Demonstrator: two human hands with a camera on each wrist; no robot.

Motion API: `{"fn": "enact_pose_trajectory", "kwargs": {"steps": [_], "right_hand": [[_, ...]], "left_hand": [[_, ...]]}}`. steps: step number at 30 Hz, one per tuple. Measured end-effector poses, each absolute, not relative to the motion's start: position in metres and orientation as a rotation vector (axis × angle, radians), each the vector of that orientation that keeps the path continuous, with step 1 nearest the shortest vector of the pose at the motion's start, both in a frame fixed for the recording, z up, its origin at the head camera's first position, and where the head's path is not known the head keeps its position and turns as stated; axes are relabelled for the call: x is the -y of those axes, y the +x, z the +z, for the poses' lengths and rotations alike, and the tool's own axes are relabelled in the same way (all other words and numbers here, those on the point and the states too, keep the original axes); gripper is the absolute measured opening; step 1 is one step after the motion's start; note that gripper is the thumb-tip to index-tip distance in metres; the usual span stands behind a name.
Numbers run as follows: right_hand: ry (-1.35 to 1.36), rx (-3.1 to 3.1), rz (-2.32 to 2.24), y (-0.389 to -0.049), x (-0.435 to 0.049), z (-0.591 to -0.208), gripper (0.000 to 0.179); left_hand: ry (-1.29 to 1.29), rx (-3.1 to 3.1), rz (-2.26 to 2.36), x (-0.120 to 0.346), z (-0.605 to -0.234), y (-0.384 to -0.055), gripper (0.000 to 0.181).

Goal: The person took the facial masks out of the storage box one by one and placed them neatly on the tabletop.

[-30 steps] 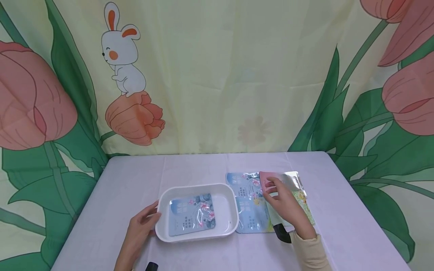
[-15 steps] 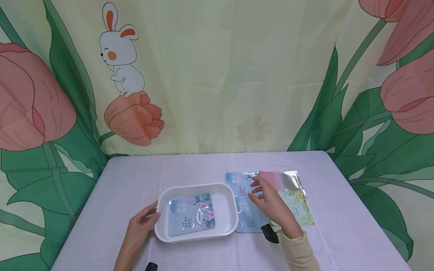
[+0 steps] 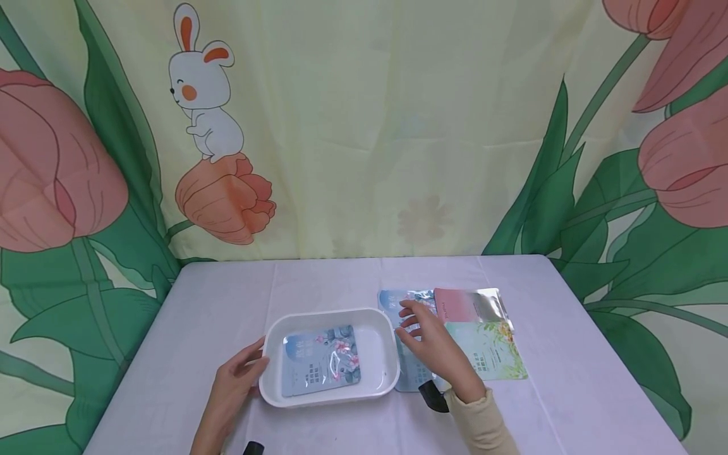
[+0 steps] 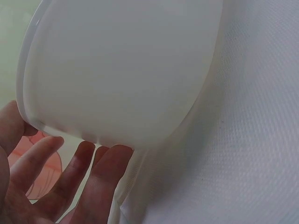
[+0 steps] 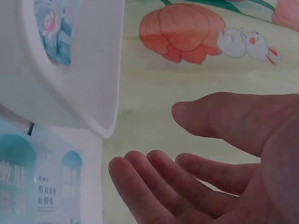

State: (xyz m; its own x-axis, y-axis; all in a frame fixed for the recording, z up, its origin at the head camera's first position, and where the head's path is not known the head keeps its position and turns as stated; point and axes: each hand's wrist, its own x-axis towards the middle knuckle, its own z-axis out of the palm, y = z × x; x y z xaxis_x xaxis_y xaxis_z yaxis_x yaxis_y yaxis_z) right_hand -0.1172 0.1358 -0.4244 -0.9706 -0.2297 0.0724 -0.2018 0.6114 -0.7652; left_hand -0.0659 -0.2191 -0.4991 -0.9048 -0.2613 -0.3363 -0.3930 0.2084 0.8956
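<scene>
A white plastic tray stands on the table in the head view, with a blue floral face mask sachet lying flat inside. My left hand is at the tray's left end; in the left wrist view its fingertips touch the outer wall and rim. Just right of the tray, my right hand hovers over blue sachets, partly covering them. The right wrist view shows its fingers and thumb spread apart, with nothing between them.
Beyond the right hand lie a pink and silver sachet and a green floral sachet, side by side with the blue ones. A white cloth covers the table. Behind it hangs a curtain printed with tulips and a rabbit.
The right hand has moved left, from over the pink and green sachets to over the blue ones near the tray. The left hand and tray have kept their places.
</scene>
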Motion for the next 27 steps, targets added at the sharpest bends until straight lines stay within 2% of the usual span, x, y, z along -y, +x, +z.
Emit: {"fn": "enact_pose_trajectory", "kwargs": {"steps": [16,27], "right_hand": [[-0.494,-2.713,-1.277,-0.116,-0.108,-0.43,0.052],[-0.47,-2.609,-1.216,-0.114,-0.085,-0.437,0.059]], "left_hand": [[-0.642,-2.346,1.787,0.217,-0.498,-0.068,0.06],[-0.664,-2.324,1.786,0.218,-0.499,-0.067,0.06]]}}
